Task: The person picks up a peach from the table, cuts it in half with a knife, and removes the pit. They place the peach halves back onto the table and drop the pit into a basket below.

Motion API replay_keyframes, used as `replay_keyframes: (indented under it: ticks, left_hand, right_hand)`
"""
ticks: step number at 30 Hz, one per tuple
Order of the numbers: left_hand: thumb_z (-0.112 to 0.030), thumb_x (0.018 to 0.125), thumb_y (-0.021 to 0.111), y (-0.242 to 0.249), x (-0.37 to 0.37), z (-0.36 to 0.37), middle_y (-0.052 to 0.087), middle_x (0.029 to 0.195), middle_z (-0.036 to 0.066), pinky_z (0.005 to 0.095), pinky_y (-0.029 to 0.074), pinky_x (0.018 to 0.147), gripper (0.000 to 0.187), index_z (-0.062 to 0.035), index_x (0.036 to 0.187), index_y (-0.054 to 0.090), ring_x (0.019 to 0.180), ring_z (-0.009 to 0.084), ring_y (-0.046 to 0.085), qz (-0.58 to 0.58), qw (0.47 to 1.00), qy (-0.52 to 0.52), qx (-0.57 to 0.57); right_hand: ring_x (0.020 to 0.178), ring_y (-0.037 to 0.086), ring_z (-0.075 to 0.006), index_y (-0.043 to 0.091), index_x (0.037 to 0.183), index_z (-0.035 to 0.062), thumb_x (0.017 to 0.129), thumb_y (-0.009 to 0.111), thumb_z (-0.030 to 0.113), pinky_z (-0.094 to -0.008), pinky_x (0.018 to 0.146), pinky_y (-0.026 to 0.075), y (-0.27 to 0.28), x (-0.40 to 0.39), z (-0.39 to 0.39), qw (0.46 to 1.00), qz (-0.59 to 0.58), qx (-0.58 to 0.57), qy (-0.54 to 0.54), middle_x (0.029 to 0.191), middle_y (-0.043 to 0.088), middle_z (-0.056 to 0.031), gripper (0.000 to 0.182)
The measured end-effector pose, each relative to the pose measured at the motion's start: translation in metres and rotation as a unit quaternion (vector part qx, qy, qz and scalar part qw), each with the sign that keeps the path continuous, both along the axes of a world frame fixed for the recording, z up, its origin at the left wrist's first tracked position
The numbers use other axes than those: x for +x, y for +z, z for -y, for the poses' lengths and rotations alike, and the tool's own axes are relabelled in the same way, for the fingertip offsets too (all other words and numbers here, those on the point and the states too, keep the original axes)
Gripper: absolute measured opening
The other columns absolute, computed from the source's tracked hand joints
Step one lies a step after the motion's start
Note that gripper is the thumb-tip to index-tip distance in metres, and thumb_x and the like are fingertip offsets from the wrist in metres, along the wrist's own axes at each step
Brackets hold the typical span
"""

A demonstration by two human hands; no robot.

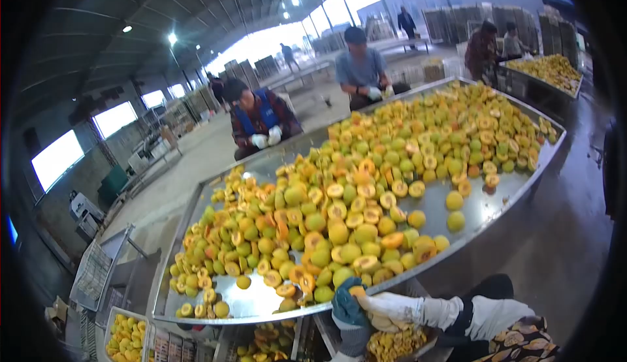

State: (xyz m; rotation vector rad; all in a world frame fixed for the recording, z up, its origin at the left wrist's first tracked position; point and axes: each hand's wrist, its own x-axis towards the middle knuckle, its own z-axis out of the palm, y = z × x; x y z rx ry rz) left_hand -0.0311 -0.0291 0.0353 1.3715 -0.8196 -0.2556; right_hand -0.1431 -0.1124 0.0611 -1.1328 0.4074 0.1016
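Observation:
A large metal table (274, 302) with a raised rim carries a heap of yellow-green peaches (338, 233), many cut into halves with the pit hollows showing. At its near edge my left hand (351, 306), in a teal glove with a grey cuff, is closed around a yellow-orange peach piece (357, 291). My right hand (386, 310), in a whitish glove, comes in from the right and presses up against the left one. Its fingers are bent, and I cannot tell what they hold. Below both hands lies a bin of peach pieces (400, 342).
A white crate of peaches (125, 337) and a bin of peaches (268, 340) stand below the near rim. Across the table, two people (261, 117) (361, 68) in white gloves work. Another peach-laden table (545, 73) stands at the far right, with people beside it.

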Motion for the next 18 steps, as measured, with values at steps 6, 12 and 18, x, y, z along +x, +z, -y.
replay_keyframes:
  ticks: [6,12,18]
  left_hand:
    - [-0.042,0.108,0.034,0.009,0.006,-0.002,0.068,0.090,0.013,0.0379,0.052,0.081,0.052,0.0020,0.109,0.062,0.087,0.0259,0.066,0.025,0.999,-0.014,0.039]
    - [-0.042,0.109,0.032,-0.008,0.020,0.004,0.068,0.100,0.013,0.0347,0.052,0.081,0.052,0.0007,0.113,0.061,0.087,0.0227,0.066,0.097,0.994,-0.034,0.023]
    - [-0.038,0.110,0.032,0.015,0.007,0.007,0.067,0.111,0.013,0.0352,0.050,0.090,0.049,0.0022,0.120,0.058,0.097,0.0228,0.065,-0.023,0.997,-0.068,-0.031]
  right_hand:
    - [0.037,0.030,-0.0125,0.040,0.062,0.0153,0.100,0.044,0.063,-0.0297,0.035,0.023,0.016,0.003,-0.007,0.998,0.009,0.061,-0.002,0.048,0.034,0.0015,0.061]
    - [0.038,0.038,-0.0113,0.046,0.063,0.0128,0.101,0.042,0.061,-0.0274,0.036,0.031,0.020,-0.002,-0.001,0.999,-0.042,0.010,-0.007,0.049,0.039,0.0016,0.062]
    - [0.036,0.037,-0.0116,0.053,0.083,0.0074,0.098,0.048,0.062,-0.0281,0.034,0.030,0.019,-0.002,0.001,0.998,-0.010,0.045,-0.049,0.052,0.043,0.0000,0.057]
